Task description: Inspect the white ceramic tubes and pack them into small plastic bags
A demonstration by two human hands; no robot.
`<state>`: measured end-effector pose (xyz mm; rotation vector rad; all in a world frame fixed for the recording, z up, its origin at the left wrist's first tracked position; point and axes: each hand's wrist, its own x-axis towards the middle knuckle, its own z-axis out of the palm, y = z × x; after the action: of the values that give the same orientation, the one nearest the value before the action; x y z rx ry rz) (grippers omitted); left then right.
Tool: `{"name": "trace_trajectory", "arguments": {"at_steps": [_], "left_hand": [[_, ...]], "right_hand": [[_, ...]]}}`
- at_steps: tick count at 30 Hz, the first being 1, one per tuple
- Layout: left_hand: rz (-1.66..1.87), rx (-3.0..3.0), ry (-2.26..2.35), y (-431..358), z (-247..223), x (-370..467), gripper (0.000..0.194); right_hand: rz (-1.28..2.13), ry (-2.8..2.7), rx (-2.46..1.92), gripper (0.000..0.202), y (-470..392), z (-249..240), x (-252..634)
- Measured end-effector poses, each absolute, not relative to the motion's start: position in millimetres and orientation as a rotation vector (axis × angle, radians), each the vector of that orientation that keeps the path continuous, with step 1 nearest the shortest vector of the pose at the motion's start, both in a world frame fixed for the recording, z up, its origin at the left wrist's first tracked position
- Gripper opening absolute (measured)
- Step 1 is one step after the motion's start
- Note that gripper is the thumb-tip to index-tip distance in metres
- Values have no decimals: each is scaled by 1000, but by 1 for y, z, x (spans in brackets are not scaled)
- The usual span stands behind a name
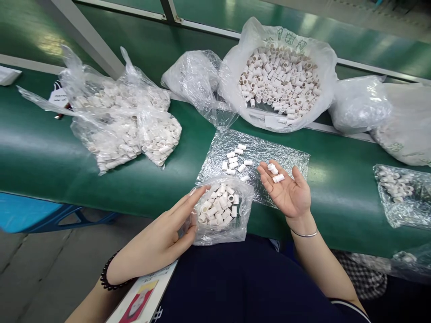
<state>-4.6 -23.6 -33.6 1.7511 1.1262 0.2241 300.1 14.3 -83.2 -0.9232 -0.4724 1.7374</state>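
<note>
My left hand (pixel 168 229) grips the left side of a clear plastic bag (pixel 240 233), its forefinger stretched along the rim. The bag's mouth gapes upward, and a heap of short white plastic pipe fittings (pixel 218 206) shows inside. To the right of the bag, my right hand (pixel 286 193) is turned palm up, with a few white pipe fittings (pixel 278 178) lying on its fingers. Beyond the bag, several loose fittings (pixel 233 159) lie scattered on a flat clear plastic sheet (pixel 283 154).
A large open bag (pixel 232 67) full of fittings stands at the back. Filled clear bags (pixel 117 121) sit at the left on the green belt (pixel 30 157). More bags (pixel 404 193) lie at the right. A blue stool (pixel 30 213) stands at lower left.
</note>
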Motion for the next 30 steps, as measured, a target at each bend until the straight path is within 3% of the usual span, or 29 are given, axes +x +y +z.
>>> {"name": "trace_trajectory", "arguments": {"at_steps": [5,8,11,14,19,25,30], "left_hand": [[252,1836,1140,-21,-33,7,72],[310,1896,1160,-22,-33,11,74],[331,1911,1189,-25,-33,6,74],[301,1865,1198,-27,-33,-5,70],[178,1828,1176,-26,-35,-19,65],[153,1932,1171,-25,-35,-16,60],[184,1910,1150,-27,-38,-18,61]], "right_hand": [[1789,-908,-778,37,3,-44,275],[1761,-1443,-751,48,-5,-24,250],[1470,-1947,-779,52,-6,-17,235],[1094,-2079,-805,34,7,-24,245],[466,-2193,-1376,23,53,-62,287],[418,-2670,-1339,32,80,-95,283],[573,-2633,-1434,28,85,-103,276]]}}
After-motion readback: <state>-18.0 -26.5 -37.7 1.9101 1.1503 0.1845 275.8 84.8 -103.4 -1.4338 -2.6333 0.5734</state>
